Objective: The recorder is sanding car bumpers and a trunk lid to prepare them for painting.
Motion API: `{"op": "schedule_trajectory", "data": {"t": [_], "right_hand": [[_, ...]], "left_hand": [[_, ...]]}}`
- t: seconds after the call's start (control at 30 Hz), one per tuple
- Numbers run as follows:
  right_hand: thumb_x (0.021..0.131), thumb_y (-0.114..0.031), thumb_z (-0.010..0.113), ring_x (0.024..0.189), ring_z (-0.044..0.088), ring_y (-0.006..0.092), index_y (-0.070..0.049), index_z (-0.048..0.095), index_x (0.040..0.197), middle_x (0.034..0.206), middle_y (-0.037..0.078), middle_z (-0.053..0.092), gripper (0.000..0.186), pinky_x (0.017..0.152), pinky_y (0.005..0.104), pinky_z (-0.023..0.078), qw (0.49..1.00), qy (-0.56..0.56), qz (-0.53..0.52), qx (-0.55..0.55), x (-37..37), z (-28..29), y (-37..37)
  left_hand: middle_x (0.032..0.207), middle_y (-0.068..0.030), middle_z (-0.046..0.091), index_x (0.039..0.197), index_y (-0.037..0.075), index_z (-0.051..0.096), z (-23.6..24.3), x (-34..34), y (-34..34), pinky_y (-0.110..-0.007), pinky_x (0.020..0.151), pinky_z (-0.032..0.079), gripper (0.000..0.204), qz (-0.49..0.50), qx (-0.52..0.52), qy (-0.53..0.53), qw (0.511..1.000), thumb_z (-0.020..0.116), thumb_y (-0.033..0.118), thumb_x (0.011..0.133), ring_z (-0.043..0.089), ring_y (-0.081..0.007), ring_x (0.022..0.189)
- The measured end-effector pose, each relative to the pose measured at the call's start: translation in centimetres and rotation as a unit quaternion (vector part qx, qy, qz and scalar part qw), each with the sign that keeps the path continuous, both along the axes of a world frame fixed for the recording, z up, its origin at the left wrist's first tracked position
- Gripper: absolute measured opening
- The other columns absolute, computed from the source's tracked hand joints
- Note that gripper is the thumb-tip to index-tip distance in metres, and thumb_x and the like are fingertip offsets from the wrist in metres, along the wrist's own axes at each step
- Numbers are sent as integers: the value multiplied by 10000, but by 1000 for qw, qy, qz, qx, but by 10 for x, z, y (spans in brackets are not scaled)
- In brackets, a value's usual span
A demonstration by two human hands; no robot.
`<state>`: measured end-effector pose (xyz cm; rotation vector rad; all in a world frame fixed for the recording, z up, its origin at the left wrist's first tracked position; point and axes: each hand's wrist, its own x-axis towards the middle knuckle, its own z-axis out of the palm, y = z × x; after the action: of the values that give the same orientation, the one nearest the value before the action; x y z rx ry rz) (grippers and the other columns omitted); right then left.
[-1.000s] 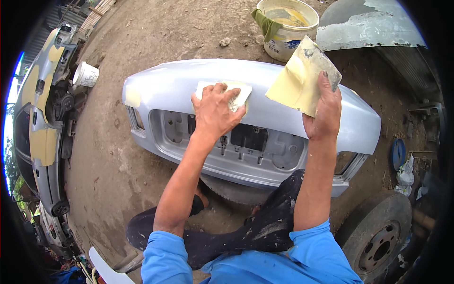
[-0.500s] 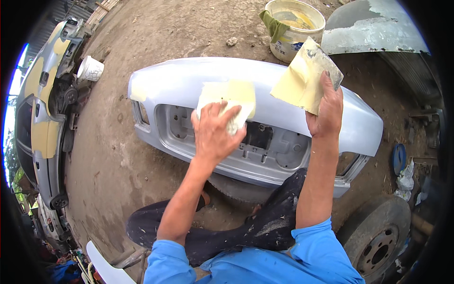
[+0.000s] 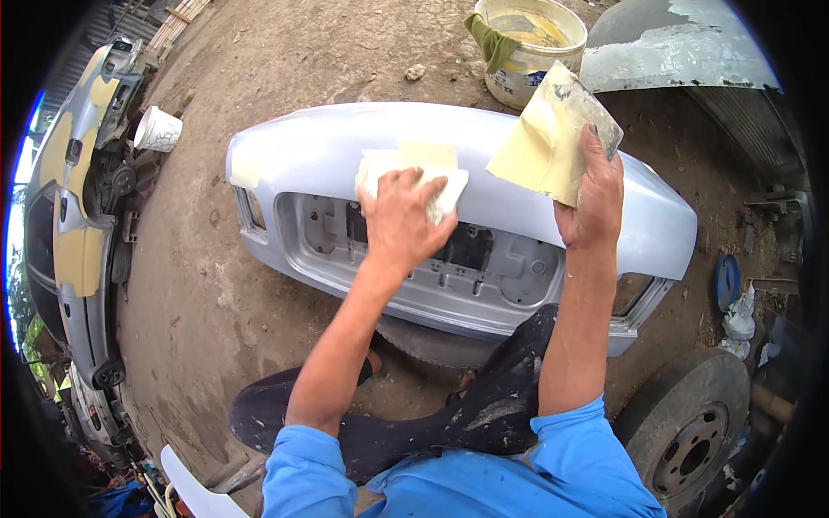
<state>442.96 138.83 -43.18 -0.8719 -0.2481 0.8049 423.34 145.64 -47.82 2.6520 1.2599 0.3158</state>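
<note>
A silver-grey car boot lid (image 3: pixel 328 142) lies across in front of me, with a pale yellow filler patch (image 3: pixel 432 155) on its upper face. My left hand (image 3: pixel 404 220) presses a pale, crumpled rag or pad (image 3: pixel 451 188) onto the lid over that patch, fingers bent on top of it. My right hand (image 3: pixel 596 194) is raised above the lid's right part. It pinches a creased yellow sheet (image 3: pixel 544 142) with a grey-smeared upper corner, thumb on the near face; whether it is sandpaper or card I cannot tell.
The lid rests over a tyre (image 3: pixel 432 341). A bucket (image 3: pixel 540 65) with a green cloth (image 3: pixel 492 43) on its rim stands beyond it. At right lie a wheel (image 3: pixel 691 432) and a grey panel (image 3: pixel 682 52). A filler-patched car (image 3: pixel 82 233) and a white pail (image 3: pixel 158 129) are left.
My left hand and the pale rag have slid a little to the right and away from me on the lid. The right hand still holds up the yellow sheet, nearly unmoved.
</note>
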Motion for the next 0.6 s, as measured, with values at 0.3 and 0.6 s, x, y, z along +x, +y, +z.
{"op": "schedule_trajectory", "data": {"t": [0.3,0.6], "right_hand": [[960,-161,494,1017,619,236,51,443,1219,1158,153,580,339,840,365,544,1000,7,4,7,1,0,-1],[959,-194,501,1039,619,254,50,454,1228,1189,155,572,366,852,373,549,999,-16,28,7,-4,-2,1]], "left_hand": [[1155,-124,559,1091,138,659,-14,-57,-56,-504,960,295,448,-5,-28,-12,1000,687,305,676,486,-276,1123],[1179,-107,570,1107,179,667,14,-24,32,-465,966,328,402,14,24,-55,998,657,319,730,494,-282,1143]]}}
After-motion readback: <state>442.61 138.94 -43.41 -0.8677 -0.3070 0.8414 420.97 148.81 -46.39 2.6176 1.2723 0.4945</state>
